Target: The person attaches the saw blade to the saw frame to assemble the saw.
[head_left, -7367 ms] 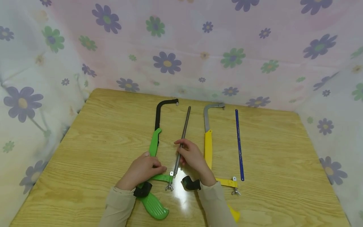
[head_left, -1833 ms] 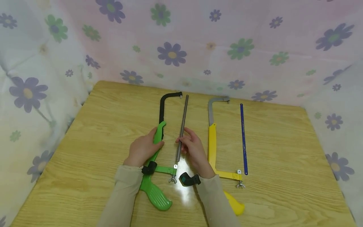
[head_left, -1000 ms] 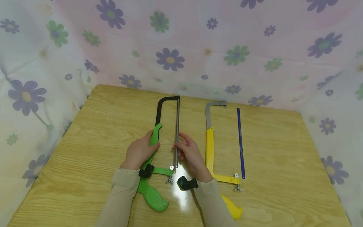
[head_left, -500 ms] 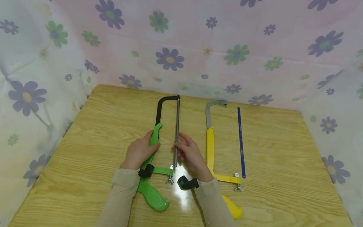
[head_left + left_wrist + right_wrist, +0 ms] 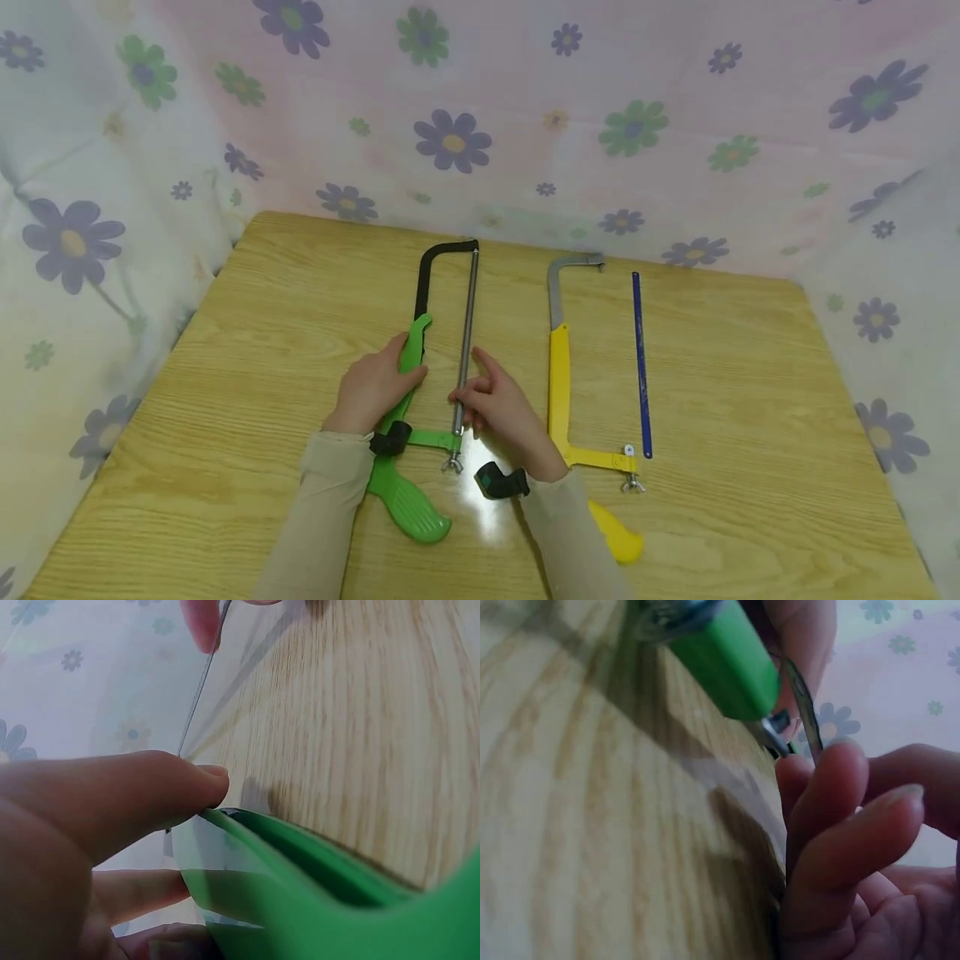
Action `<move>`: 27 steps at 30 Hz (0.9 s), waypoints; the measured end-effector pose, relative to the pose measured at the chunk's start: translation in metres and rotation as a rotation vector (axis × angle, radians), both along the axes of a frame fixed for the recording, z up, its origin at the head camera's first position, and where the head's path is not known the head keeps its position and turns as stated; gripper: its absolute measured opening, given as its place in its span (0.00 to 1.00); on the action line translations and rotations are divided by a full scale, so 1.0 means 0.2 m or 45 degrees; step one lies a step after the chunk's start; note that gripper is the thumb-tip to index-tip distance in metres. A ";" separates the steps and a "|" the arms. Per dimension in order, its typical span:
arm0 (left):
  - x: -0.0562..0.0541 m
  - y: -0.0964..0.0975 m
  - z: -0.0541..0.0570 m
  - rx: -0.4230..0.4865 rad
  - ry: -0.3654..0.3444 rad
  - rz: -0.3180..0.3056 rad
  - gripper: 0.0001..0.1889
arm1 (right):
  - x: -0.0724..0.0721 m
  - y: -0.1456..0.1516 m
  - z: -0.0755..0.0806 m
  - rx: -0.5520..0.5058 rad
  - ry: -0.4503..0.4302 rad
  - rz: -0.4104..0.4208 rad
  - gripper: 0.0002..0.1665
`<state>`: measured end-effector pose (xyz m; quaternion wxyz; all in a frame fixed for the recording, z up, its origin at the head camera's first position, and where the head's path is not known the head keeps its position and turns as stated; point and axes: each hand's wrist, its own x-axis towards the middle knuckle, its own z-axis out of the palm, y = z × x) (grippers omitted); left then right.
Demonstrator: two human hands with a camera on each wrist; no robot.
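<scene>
In the head view my left hand (image 5: 373, 389) grips the green hacksaw frame (image 5: 410, 354), thumb on the near side and fingers around the far edge. The frame's black arm (image 5: 423, 279) bends right at the top. My right hand (image 5: 504, 410) pinches a grey hacksaw blade (image 5: 468, 321) close to its lower end. The blade's upper end meets the tip of the black arm. Its lower end lies over the pin at the end of the green lower arm (image 5: 431, 438), above the wing nut (image 5: 452, 463). In the right wrist view bent fingertips (image 5: 840, 780) hold the blade's end beside the green arm.
A yellow hacksaw frame (image 5: 558, 379) with a grey arm lies right of my right hand, its handle partly behind my sleeve. Farther right lies a blue blade (image 5: 641, 367). All rest on a wooden table (image 5: 750, 400) with flowered cloth (image 5: 517, 108) around it.
The grey blade has moved left, from beside the frame to the black arm's tip; its lower end has come over the lower pin. My left hand has shifted up the frame since the oldest frame.
</scene>
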<state>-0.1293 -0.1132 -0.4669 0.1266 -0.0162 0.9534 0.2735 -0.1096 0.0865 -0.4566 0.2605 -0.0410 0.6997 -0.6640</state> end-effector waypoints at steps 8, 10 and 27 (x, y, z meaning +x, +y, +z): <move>0.00 0.00 -0.01 0.019 -0.007 -0.001 0.37 | 0.05 0.01 0.02 0.095 0.003 0.062 0.51; 0.00 0.00 -0.01 0.013 -0.005 0.003 0.37 | 0.05 0.02 -0.01 0.112 0.012 0.095 0.52; 0.00 0.00 0.00 0.012 -0.026 0.004 0.37 | 0.07 0.05 -0.10 0.256 0.149 0.214 0.50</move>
